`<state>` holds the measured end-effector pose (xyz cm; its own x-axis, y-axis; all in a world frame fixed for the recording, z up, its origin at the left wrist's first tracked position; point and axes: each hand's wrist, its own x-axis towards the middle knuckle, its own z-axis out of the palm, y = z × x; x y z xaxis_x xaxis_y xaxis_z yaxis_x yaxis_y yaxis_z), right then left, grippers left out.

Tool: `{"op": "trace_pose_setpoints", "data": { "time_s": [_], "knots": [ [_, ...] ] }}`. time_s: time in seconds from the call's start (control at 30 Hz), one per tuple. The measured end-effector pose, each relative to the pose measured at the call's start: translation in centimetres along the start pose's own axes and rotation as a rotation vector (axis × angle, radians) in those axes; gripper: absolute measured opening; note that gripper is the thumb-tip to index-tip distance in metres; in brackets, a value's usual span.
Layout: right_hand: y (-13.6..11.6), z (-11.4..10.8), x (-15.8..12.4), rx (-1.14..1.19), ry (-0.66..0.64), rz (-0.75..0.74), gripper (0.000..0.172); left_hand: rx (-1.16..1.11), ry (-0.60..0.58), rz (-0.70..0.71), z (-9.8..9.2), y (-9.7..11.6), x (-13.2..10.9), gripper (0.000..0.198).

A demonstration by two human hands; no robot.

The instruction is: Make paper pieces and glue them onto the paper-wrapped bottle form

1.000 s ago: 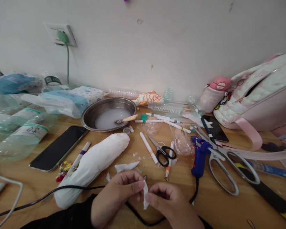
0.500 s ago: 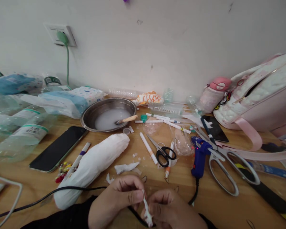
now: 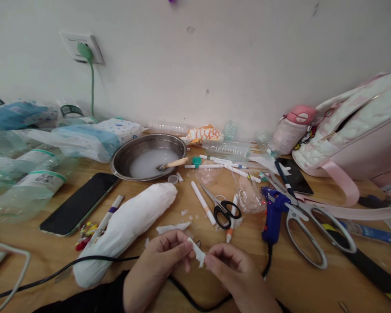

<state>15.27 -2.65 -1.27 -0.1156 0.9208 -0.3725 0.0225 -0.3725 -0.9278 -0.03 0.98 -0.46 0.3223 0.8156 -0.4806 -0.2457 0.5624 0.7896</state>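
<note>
A small white paper scrap (image 3: 197, 253) is pinched between my left hand (image 3: 159, 265) and my right hand (image 3: 236, 274), low in the middle over the wooden table (image 3: 313, 282). Fingers of both hands are closed on the scrap. Just left of my left hand lies a long bundle wrapped in white paper (image 3: 125, 226). Another torn white strip (image 3: 172, 227) rests on the table just beyond my fingers. A black cable (image 3: 61, 269) passes under my wrists.
Beyond my hands lie black-handled scissors (image 3: 223, 208), a blue glue gun (image 3: 273, 215), large grey scissors (image 3: 309, 226), several markers (image 3: 220, 164), a steel bowl of milky liquid (image 3: 148, 161), a black phone (image 3: 80, 202) and plastic bottles (image 3: 26, 191). A pink backpack (image 3: 361, 134) stands right.
The paper scrap was pulled down and twisted between my fingers, then lifted again; it is now held shorter and tilted between both hands, which moved slightly up.
</note>
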Motion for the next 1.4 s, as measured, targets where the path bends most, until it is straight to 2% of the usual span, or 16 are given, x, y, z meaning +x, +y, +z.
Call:
{"op": "trace_pose_setpoints", "data": {
  "time_s": [0.13,0.33,0.53,0.67,0.8,0.97,1.23,1.4],
  "knots": [
    [-0.1,-0.3,0.2,0.047,0.051,0.029,0.028,-0.034,-0.025,-0.007,0.0,-0.2,-0.1,0.025],
    [0.5,0.1,0.0,-0.076,0.072,-0.039,0.018,-0.11,-0.082,-0.041,0.1,-0.5,-0.5,0.028],
    [-0.3,-0.2,-0.1,-0.048,0.065,-0.03,0.023,0.11,-0.212,-0.111,0.1,-0.8,-0.5,0.036],
    [-0.6,-0.1,-0.2,-0.148,0.103,-0.033,0.02,0.204,-0.258,-0.124,0.2,-1.0,-0.6,0.041],
    [-0.4,-0.2,-0.3,-0.211,0.131,-0.041,0.021,0.218,-0.26,-0.106,0.1,-1.0,-0.8,0.038],
    [-0.5,-0.4,-0.3,-0.083,0.137,-0.048,0.027,0.213,-0.24,-0.111,0.1,-0.7,-0.8,0.036],
    [-0.2,0.3,-0.4,0.006,0.115,-0.051,0.024,0.23,-0.215,-0.082,0.2,-0.8,-0.9,0.038],
    [-0.2,0.2,-0.4,-0.059,0.098,-0.08,0.023,0.224,-0.219,-0.06,-0.1,-1.0,-0.6,0.039]
  ]
}}
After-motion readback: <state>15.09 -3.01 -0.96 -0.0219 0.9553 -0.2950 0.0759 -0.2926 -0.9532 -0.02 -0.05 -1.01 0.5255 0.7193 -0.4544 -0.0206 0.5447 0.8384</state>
